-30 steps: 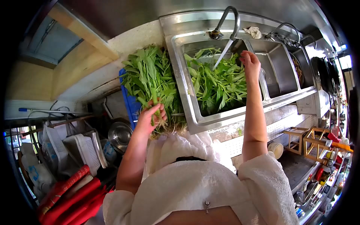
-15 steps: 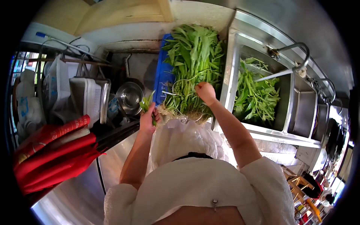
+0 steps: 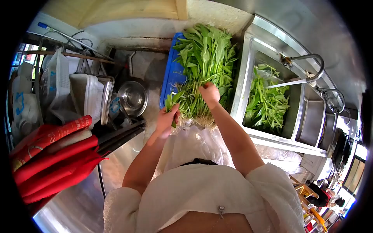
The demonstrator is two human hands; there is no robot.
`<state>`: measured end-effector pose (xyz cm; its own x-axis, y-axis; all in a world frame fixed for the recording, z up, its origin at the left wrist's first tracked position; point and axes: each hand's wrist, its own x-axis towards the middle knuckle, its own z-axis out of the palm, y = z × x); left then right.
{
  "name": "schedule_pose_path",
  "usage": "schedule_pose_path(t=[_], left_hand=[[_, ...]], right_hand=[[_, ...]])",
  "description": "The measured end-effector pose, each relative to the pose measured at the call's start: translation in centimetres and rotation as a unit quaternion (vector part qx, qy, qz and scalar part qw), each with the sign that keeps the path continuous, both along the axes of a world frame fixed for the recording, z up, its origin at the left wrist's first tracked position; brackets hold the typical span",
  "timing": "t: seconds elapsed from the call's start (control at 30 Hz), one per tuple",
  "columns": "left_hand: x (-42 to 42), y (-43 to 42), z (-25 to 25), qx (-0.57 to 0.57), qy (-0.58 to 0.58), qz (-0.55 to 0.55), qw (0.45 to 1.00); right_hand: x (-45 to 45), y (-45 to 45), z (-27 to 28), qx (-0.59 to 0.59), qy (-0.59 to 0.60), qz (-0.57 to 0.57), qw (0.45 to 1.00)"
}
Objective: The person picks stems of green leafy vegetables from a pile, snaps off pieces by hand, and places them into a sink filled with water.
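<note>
A large pile of leafy greens (image 3: 206, 58), which look like water spinach, lies in a blue plastic tray (image 3: 171, 73). Its leaves point away from me, and pale, tangled roots (image 3: 200, 118) hang at the near end. My left hand (image 3: 168, 118) is closed around a few short leafy sprigs (image 3: 171, 101) at the tray's near left corner. Over the middle of the pile, my right hand (image 3: 210, 95) is closed with its fingertips pinched at the stems. Exactly which stems it grips is partly hidden.
Right of the tray, a steel sink (image 3: 243, 89) holds more cut greens (image 3: 266, 103) under a faucet (image 3: 314, 64). A metal bowl (image 3: 133, 99) and white plastic baskets (image 3: 87, 97) stand on the left. Red bags (image 3: 58, 163) lie nearer on that side.
My left hand has moved right and slightly up with its sprigs, closer to the pile. My right hand has come down onto the stems. The view has shifted slightly.
</note>
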<state>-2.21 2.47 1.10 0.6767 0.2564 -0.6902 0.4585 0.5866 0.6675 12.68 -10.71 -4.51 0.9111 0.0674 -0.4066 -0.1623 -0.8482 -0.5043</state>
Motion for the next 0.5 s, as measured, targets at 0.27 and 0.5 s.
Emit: schedule_pose_path(t=[0.27, 0.5], left_hand=[[4.5, -2.5, 1.5, 0.104, -0.087, -0.079, 0.988], [5.1, -2.6, 1.5, 0.118, -0.067, -0.085, 0.987]], right_hand=[[3.8, -2.0, -0.2, 0.154, 0.096, -0.144, 0.973], [5.8, -1.3, -5.7, 0.230, 0.063, -0.294, 0.926]])
